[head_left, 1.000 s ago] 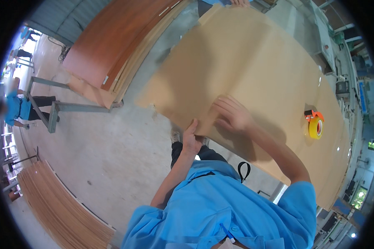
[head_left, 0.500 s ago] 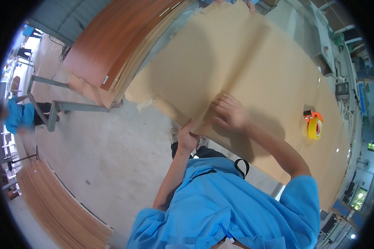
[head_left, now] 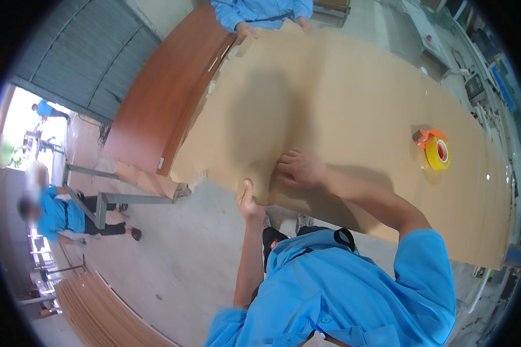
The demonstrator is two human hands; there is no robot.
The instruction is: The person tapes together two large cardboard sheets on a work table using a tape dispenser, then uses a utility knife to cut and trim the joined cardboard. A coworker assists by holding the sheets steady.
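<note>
A large brown paper sheet (head_left: pixel 353 121) spreads out before me, with a bent crease running away from its near edge. My left hand (head_left: pixel 248 200) is closed on the sheet's near left edge, thumb up on top and fingers hidden underneath. Beside the crease my right hand (head_left: pixel 298 169) lies on the paper, palm down, with bent fingers and nothing visibly gripped. On the right part of the sheet rests a tape dispenser (head_left: pixel 424 137), orange, with a yellow tape roll (head_left: pixel 439 154). At the far edge, a co-worker's two hands (head_left: pixel 246 30) hold the paper.
Reddish-brown panels (head_left: pixel 168 98) are stacked left of the sheet, beside a grey metal frame (head_left: pixel 136 198). Another stack of thin boards (head_left: pixel 107 312) lies at the lower left. A person in blue (head_left: pixel 69 211) stands at the left. Equipment (head_left: pixel 474 87) lines the right side.
The view has shifted, bringing more of the co-worker at the far edge into sight. My right hand has come closer to the crease, its fingers more bent. My left hand still holds the edge.
</note>
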